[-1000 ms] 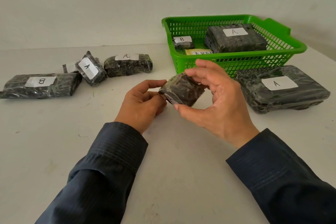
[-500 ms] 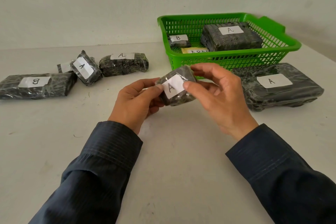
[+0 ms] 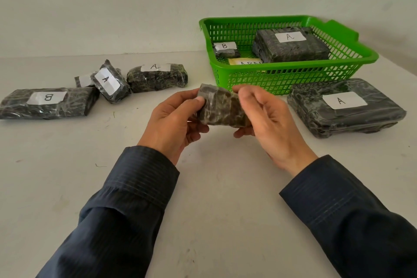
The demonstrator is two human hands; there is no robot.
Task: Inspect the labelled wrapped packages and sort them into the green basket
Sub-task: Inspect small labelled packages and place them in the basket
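We've got the small wrapped package (image 3: 222, 108) up off the tabletop (image 3: 214, 187), held between both hands just in front of the green basket (image 3: 293, 79). The left hand (image 3: 173, 122) grips its left end, thumb pressed on the near face and the fingers (image 3: 194, 130) curled underneath. The right hand (image 3: 273, 126) pinches the right end, thumb below and fingertips over the top edge. The side turned to us shows only dark wrap under clear film, so we can't read its label from here.

In the basket we see a big package marked A (image 3: 291, 48) at the back right, a small package marked B (image 3: 225, 49) at the back left, and a yellowish item (image 3: 244, 61) at the front with writing cut off by the rim.

On the tabletop just right of the basket lies a large flat package marked A (image 3: 345, 108). Over on the left there is a long package marked B (image 3: 47, 102), a tilted package marked A (image 3: 110, 82) leaning against it, a stubby package marked A (image 3: 158, 77) beside that, and a half-hidden small package (image 3: 83, 81) behind, its letter out of sight.
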